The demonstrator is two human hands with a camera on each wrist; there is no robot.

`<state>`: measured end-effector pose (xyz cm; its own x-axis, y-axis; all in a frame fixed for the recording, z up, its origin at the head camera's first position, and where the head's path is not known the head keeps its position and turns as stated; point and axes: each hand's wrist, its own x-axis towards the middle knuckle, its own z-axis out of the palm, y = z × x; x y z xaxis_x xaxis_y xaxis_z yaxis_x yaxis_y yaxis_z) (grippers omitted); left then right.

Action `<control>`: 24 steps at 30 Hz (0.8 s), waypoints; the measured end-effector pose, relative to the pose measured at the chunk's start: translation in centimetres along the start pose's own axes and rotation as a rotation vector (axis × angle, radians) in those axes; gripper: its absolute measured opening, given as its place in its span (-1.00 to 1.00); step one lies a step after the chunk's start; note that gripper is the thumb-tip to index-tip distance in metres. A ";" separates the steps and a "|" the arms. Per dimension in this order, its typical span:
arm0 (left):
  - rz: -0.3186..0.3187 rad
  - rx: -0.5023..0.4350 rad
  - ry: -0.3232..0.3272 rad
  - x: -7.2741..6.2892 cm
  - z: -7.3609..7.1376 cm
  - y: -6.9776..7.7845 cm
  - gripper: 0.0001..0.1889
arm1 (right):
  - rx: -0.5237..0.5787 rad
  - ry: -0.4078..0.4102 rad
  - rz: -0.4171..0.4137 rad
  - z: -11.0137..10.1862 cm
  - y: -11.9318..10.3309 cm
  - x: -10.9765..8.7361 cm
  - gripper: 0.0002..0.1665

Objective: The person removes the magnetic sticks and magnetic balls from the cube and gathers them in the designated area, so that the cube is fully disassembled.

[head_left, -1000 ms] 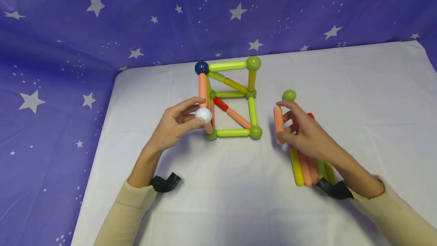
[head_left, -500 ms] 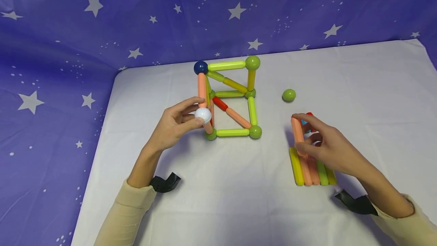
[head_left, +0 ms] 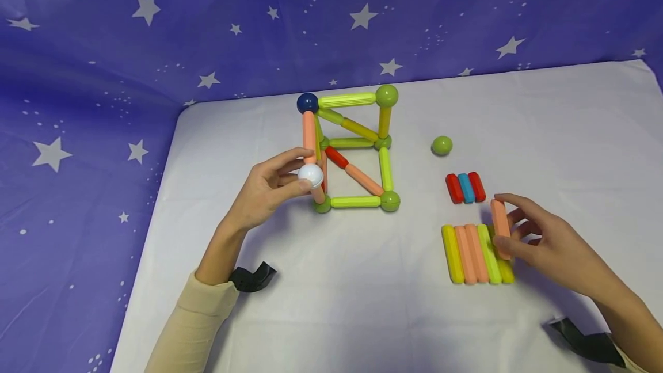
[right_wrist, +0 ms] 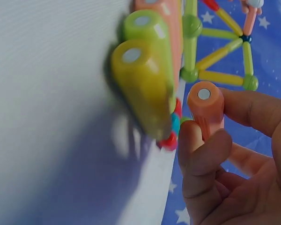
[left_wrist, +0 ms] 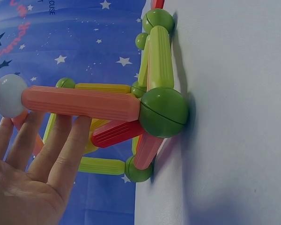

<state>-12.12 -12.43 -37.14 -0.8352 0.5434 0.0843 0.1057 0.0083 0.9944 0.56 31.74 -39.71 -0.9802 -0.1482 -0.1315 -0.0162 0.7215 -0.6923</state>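
My left hand [head_left: 266,191] pinches a white ball [head_left: 310,175] at the near upper-left corner of a frame built of magnetic rods and balls. In the left wrist view a peach rod [left_wrist: 82,103] runs from that ball to a green ball [left_wrist: 164,112] on the table. The frame also has a dark blue ball [head_left: 308,103], green balls and a red-and-peach diagonal [head_left: 362,178]. My right hand [head_left: 549,246] grips a loose peach rod [head_left: 500,220] between thumb and fingers, above the right end of a row of rods; a magnet disc [right_wrist: 204,94] shows at its end.
Yellow, peach and lime rods [head_left: 471,255] lie side by side on the white tablecloth [head_left: 362,304]. Behind them are two short red rods and a blue one [head_left: 466,187], then a loose green ball [head_left: 442,145]. A purple starry cloth [head_left: 311,16] hangs behind.
My right hand has carried the peach rod to the right, from beside the frame to over the row's right end, uncovering the short rods. The left hand keeps its hold on the white ball.
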 end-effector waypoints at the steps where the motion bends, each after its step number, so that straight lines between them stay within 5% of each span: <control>1: 0.000 0.001 0.000 0.0 0.0 0.0 -0.47 | -0.007 0.004 0.004 -0.1 0.2 -0.3 -0.21; 9: 0.010 -0.020 -0.008 0.0 -0.1 -0.1 -0.47 | -0.084 -0.032 0.027 0.0 2.0 -1.4 -0.23; 24: 0.005 -0.020 -0.004 0.1 0.1 0.1 -0.47 | -0.067 -0.055 0.119 0.1 2.0 -1.8 -0.43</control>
<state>-12.16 -12.30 -37.07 -0.8327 0.5465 0.0889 0.0990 -0.0110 0.9950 2.30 33.38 -40.90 -0.9637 -0.0940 -0.2497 0.0849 0.7792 -0.6209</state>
